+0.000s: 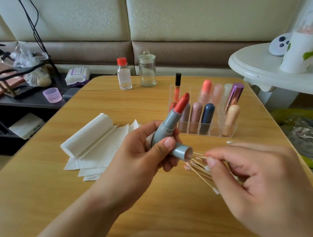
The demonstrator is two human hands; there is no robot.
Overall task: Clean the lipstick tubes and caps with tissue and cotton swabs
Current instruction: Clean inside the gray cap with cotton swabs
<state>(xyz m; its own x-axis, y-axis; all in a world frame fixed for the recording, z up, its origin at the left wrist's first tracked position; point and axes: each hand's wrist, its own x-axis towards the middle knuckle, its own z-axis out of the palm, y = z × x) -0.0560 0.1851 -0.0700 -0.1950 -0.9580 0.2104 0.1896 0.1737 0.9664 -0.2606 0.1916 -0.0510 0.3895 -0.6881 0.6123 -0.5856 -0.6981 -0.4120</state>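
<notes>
On the wooden table (pixel 154 203) we see a stack of folded tissue (pixel 93 141) at the left. Our left hand (pixel 141 154) curls its fingers and thumb around an uncapped grey lipstick tube (pixel 166 132), tilted, its red bullet up, with the grey cap (pixel 183 152) held alongside. Our right hand (pixel 259 184) pinches a cotton swab (pixel 199 157) between thumb and forefinger above the scattered swabs (pixel 202 174).
</notes>
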